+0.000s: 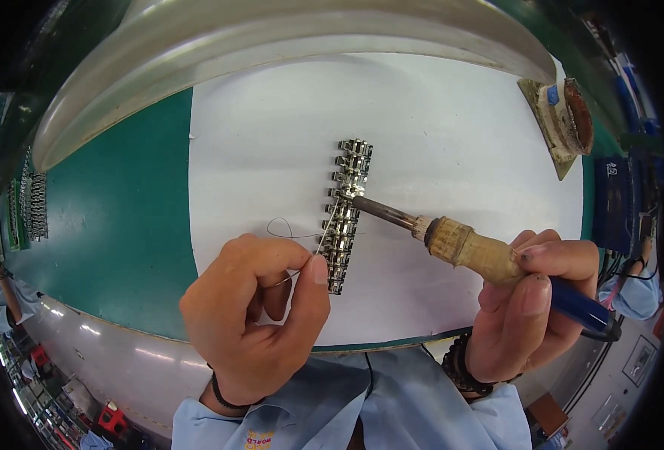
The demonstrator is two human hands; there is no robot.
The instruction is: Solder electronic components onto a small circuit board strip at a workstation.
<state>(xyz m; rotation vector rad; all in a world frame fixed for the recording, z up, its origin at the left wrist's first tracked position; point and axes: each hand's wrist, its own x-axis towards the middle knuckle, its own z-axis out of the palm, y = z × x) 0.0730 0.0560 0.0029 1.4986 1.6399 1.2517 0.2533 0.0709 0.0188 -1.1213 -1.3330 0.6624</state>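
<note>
A strip of small silvery metal connectors (339, 251) lies lengthwise on a white sheet (264, 150). My left hand (260, 307) pinches a thin solder wire (328, 229) between thumb and forefinger; its straight end reaches up onto the strip. A loose loop of thin wire lies beside the strip, just above that hand. In my right hand (534, 300) is a soldering iron (470, 247) with a tan wrapped grip and a blue handle end. Its dark tip meets the strip near the end of the solder wire; whether they touch I cannot tell.
At the far right a round, rusty-edged holder (564, 120) stands on a flat plate. A large pale curved hood or tube (294, 34) arches across the far side. More connector strips (37, 202) lie at the left on the green mat (122, 225). A blue bin (613, 202) stands at the right.
</note>
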